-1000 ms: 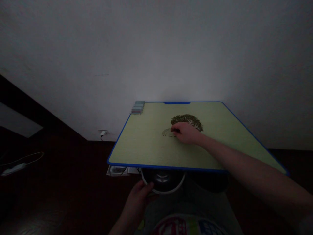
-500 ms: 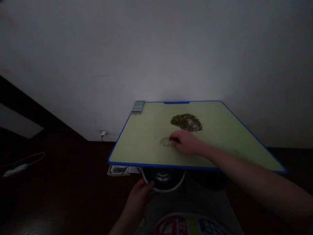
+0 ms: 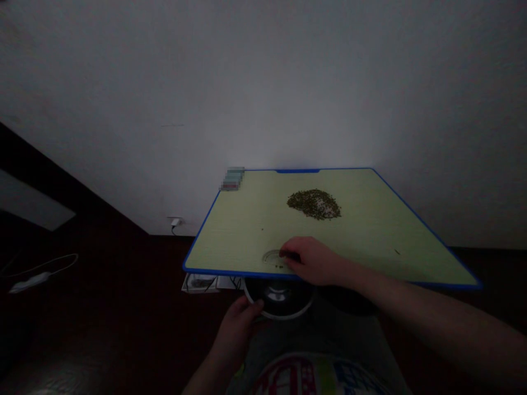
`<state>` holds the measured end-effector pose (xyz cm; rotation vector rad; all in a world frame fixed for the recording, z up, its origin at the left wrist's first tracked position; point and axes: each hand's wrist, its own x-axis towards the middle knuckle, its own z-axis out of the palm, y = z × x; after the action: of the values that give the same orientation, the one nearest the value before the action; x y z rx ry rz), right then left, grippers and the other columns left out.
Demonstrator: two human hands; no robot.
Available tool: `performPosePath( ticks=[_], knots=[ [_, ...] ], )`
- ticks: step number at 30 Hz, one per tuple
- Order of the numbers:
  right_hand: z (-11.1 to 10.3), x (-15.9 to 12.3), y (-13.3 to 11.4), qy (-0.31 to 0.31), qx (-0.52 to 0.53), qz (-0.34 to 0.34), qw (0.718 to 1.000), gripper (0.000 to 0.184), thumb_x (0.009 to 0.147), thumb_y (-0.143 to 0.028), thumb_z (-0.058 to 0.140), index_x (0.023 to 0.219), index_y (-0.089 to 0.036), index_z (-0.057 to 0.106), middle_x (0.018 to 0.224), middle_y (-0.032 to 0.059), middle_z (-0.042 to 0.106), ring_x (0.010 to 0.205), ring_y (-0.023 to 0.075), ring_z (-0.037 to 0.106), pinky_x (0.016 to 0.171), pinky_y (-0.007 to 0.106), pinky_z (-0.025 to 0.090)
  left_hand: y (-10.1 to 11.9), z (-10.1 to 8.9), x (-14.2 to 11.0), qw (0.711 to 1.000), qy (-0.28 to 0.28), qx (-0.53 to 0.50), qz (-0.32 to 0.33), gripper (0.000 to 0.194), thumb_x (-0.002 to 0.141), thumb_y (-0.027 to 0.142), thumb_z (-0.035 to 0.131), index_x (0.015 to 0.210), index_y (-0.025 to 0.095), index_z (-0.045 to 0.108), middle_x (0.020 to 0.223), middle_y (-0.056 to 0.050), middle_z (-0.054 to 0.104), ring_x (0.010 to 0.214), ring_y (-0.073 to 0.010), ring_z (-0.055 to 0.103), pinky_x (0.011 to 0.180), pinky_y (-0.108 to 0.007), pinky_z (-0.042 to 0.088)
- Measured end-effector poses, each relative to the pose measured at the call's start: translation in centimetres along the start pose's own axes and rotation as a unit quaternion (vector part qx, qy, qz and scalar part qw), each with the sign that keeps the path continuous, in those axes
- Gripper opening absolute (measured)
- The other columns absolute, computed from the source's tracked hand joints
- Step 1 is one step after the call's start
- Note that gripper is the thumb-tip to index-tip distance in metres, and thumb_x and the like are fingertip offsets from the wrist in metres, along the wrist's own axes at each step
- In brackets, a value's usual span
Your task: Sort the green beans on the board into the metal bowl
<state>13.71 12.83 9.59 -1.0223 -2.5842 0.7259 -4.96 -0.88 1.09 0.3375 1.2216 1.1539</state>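
My right hand is closed on a clear half-round protractor, which lies on the tabletop close to its front edge. A few dark grains sit along the protractor's near, straight side. Below that edge, my left hand grips the left rim of a bowl, thumb over the rim. The bowl looks dark and shiny inside with a pale rim, and its far part is hidden under the table. Further back on the table lies a spread pile of small green-brown grains, perhaps mung beans.
The pale green table has a blue edge and stands against a grey wall. A blurred-out item sits at its back left corner. A dark sliver lies at right. A plug and a power strip are at left.
My right hand has drawn the protractor toward the front edge, with a few grains moving along. My left hand and the bowl have shifted only slightly.
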Motion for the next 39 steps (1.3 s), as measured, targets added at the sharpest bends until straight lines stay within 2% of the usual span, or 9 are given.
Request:
performPosePath(
  ticks=[7, 12, 16, 19, 25, 28, 30, 34, 39],
  knots=[
    [0.6, -0.6, -0.6, 0.010, 0.009, -0.010, 1.000, 0.023, 0.082, -0.014, 0.057, 0.098, -0.014, 0.073, 0.089, 0.0093, 0.073, 0.080, 0.0184, 0.063, 0.074, 0.028, 0.045, 0.3, 0.4, -0.3, 1.000, 0.000, -0.002, -0.002, 0.036, 0.065, 0.031, 0.082, 0.095, 0.014, 0.076, 0.093, -0.012, 0.082, 0.087, -0.0302, 0.074, 0.070, -0.038, 0.057],
    [0.7, -1.0, -0.7, 0.003, 0.007, -0.050, 0.999, 0.022, 0.084, -0.014, 0.056, 0.098, -0.014, 0.072, 0.089, 0.0092, 0.071, 0.082, 0.0190, 0.063, 0.076, 0.029, 0.045, 0.4, 0.4, -0.3, 1.000, -0.003, -0.008, -0.003, 0.037, 0.065, 0.031, 0.082, 0.097, 0.014, 0.075, 0.092, -0.012, 0.082, 0.085, -0.0293, 0.075, 0.069, -0.036, 0.057],
    [0.1, -1.2, -0.7, -0.020, 0.020, -0.094, 0.995, 0.020, 0.086, -0.014, 0.054, 0.095, -0.015, 0.072, 0.085, 0.0085, 0.069, 0.080, 0.0184, 0.061, 0.074, 0.029, 0.046, 0.4, 0.3, -0.3, 1.000, -0.009, 0.001, 0.003, 0.034, 0.065, 0.032, 0.082, 0.093, 0.014, 0.075, 0.093, -0.012, 0.082, 0.088, -0.0299, 0.074, 0.069, -0.036, 0.056],
    [-0.7, -1.0, -0.4, -0.022, 0.041, -0.100, 0.994, 0.020, 0.084, -0.014, 0.056, 0.097, -0.015, 0.072, 0.087, 0.0082, 0.071, 0.081, 0.0181, 0.062, 0.074, 0.029, 0.047, 0.3, 0.2, -0.2, 1.000, -0.005, 0.000, 0.000, 0.036, 0.065, 0.032, 0.082, 0.095, 0.013, 0.075, 0.094, -0.013, 0.081, 0.088, -0.0310, 0.074, 0.072, -0.038, 0.057],
    [-2.1, 1.4, 2.1, 0.052, 0.035, 0.006, 0.998, 0.022, 0.082, -0.014, 0.058, 0.098, -0.014, 0.073, 0.080, 0.0053, 0.070, 0.069, 0.0146, 0.061, 0.066, 0.026, 0.044, -0.2, -0.2, 0.2, 1.000, -0.007, -0.006, 0.001, 0.035, 0.067, 0.031, 0.081, 0.096, 0.014, 0.076, 0.098, -0.014, 0.081, 0.092, -0.0322, 0.074, 0.078, -0.041, 0.057],
    [-2.2, 3.4, 3.6, 0.078, 0.008, 0.042, 0.996, 0.022, 0.082, -0.015, 0.059, 0.099, -0.015, 0.074, 0.078, 0.0045, 0.071, 0.069, 0.0144, 0.061, 0.067, 0.026, 0.044, -0.3, -0.5, 0.4, 1.000, -0.007, 0.002, 0.011, 0.035, 0.070, 0.031, 0.079, 0.099, 0.014, 0.075, 0.103, -0.015, 0.080, 0.098, -0.0331, 0.072, 0.080, -0.042, 0.057],
    [-2.0, 4.7, 4.2, 0.089, -0.018, 0.038, 0.995, 0.023, 0.082, -0.014, 0.058, 0.099, -0.014, 0.074, 0.081, 0.0061, 0.071, 0.072, 0.0151, 0.061, 0.070, 0.026, 0.044, -0.4, -0.7, 0.4, 1.000, -0.005, 0.004, 0.013, 0.034, 0.070, 0.031, 0.079, 0.100, 0.014, 0.075, 0.103, -0.015, 0.080, 0.100, -0.0336, 0.072, 0.081, -0.043, 0.057],
    [-1.5, 6.5, 4.7, 0.073, -0.045, 0.021, 0.996, 0.025, 0.083, -0.013, 0.056, 0.101, -0.014, 0.074, 0.089, 0.0088, 0.073, 0.078, 0.0165, 0.062, 0.073, 0.027, 0.045, -0.8, -0.8, 0.5, 1.000, 0.011, -0.015, 0.005, 0.038, 0.066, 0.033, 0.081, 0.100, 0.014, 0.074, 0.097, -0.014, 0.081, 0.102, -0.0349, 0.071, 0.081, -0.043, 0.057],
    [-1.2, 6.4, 4.6, 0.034, -0.041, -0.010, 0.999, 0.027, 0.083, -0.012, 0.056, 0.103, -0.014, 0.074, 0.092, 0.0087, 0.073, 0.080, 0.0175, 0.063, 0.075, 0.028, 0.045, -0.9, -0.5, 0.4, 0.999, 0.038, -0.017, 0.012, 0.036, 0.063, 0.033, 0.083, 0.092, 0.014, 0.075, 0.093, -0.014, 0.081, 0.097, -0.0350, 0.072, 0.080, -0.044, 0.057]
  ],
)
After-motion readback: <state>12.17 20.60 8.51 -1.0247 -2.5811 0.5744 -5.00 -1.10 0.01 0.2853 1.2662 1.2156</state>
